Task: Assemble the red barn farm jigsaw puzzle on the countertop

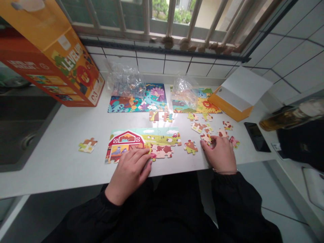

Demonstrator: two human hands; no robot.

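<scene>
A partly joined farm puzzle [162, 136] with a red barn, sheep and a spotted cow lies on the counter. My left hand [133, 168] rests flat over its lower edge, fingers stretched across the barn and near the cow's head. To the right, my right hand [220, 152] pinches a puzzle piece [206, 138] with brown and cream patches between thumb and forefinger, low at the counter. Between the hands is a loose brown-and-green piece [190, 147]. Several other loose pieces surround my right fingers, including a spotted one [227, 125] and a pink one [235, 142].
Behind are two finished-looking puzzles, blue [154, 98] and yellow [206, 104], under clear plastic bags [129, 81]. An orange box [83, 72] stands left beside a sink [22, 131]; a single piece [88, 145] lies nearby. Right are an open box [236, 108], phone [257, 136] and bottle [283, 116].
</scene>
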